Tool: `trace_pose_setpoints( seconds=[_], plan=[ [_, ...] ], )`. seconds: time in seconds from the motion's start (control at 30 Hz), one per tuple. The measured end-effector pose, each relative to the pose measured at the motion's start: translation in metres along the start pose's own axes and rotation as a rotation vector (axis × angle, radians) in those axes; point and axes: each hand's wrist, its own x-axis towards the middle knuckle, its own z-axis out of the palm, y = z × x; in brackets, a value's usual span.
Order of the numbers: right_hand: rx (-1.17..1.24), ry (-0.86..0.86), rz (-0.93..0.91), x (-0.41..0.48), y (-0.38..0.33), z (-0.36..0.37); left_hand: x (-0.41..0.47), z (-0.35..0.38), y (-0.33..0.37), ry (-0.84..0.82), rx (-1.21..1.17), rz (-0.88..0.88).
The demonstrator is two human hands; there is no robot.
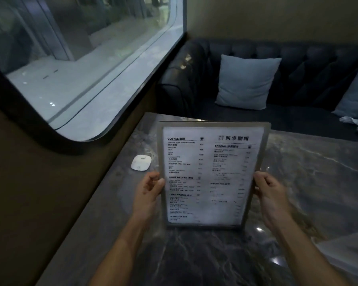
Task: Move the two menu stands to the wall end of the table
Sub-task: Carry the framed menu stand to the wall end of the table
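I have one menu stand [213, 174] gripped by both hands, upright and facing me, its printed sheet readable under headings like COFFEE and SPECIAL. My left hand [148, 193] is closed on the stand's left edge, fingers curled around the frame about halfway down; my right hand [271, 195] is closed the same way on the right edge. The stand's bottom edge sits at or just above the dark marbled counter [308, 172]; I cannot tell whether it touches. It is over the middle of the counter, with the wall [39, 193] and its window [81, 58] along my left. A small white device [141, 162] lies on the counter just left of the stand, near the wall. Beyond the counter is a dark sofa [298, 65] with a pale cushion [246, 81]. I see only this one stand.
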Motion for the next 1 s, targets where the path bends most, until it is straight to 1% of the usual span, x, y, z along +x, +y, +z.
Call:
trace_pose_setpoints(
  seconds=[0.1,0.2,0.27,0.33,0.43,0.57,0.7,0.83,1.0],
  plan=[
    [-0.007,-0.130,-0.024,-0.003,-0.002,0.035,-0.021,-0.034,0.009,0.129,0.034,0.025],
    [-0.014,-0.249,-0.043,-0.008,0.001,0.075,-0.045,-0.072,0.013,0.267,0.065,-0.002],
    [0.046,-0.332,-0.016,-0.015,0.004,0.103,-0.063,-0.095,0.016,0.365,0.077,-0.014],
    [0.032,-0.408,0.003,-0.023,0.007,0.129,-0.082,-0.113,0.021,0.441,0.075,0.001],
    [-0.027,-0.469,0.003,-0.033,0.012,0.162,-0.106,-0.138,0.027,0.568,0.099,-0.010],
    [0.027,-0.495,0.054,-0.055,0.015,0.198,-0.132,-0.166,0.030,0.701,0.122,-0.052],
    [0.032,-0.580,0.070,-0.071,0.013,0.221,-0.153,-0.182,0.025,0.793,0.126,-0.035],
    [-0.002,-0.635,0.038,-0.081,0.010,0.233,-0.167,-0.192,0.018,0.842,0.093,-0.069],
    [-0.043,-0.685,0.019,-0.083,0.009,0.238,-0.177,-0.192,0.015,0.844,0.067,-0.090]
  ],
)
